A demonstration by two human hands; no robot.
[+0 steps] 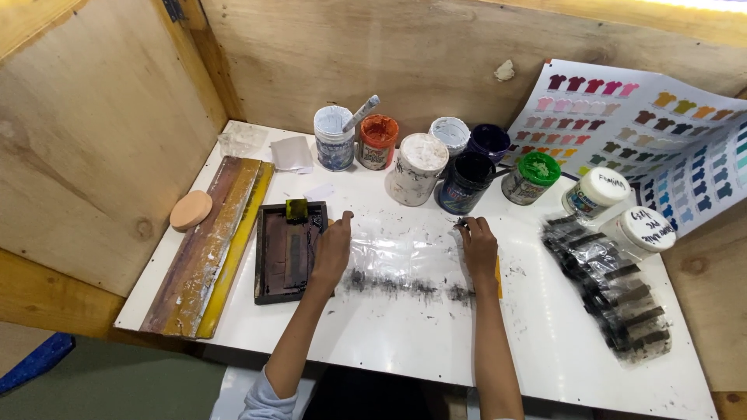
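A clear plastic sheet lies flat on the white table, with a smear of black ink along its near edge. My left hand presses on the sheet's left edge, fingers closed, beside a small dark framed screen. My right hand presses on the sheet's right edge, its fingertips pinching the far corner. A bit of orange shows under the right hand.
Several ink jars stand along the back, one with a stirring stick. A pile of inked plastic strips lies at right. Long wooden squeegees and a round wooden disc lie left. A colour chart leans on the wooden wall.
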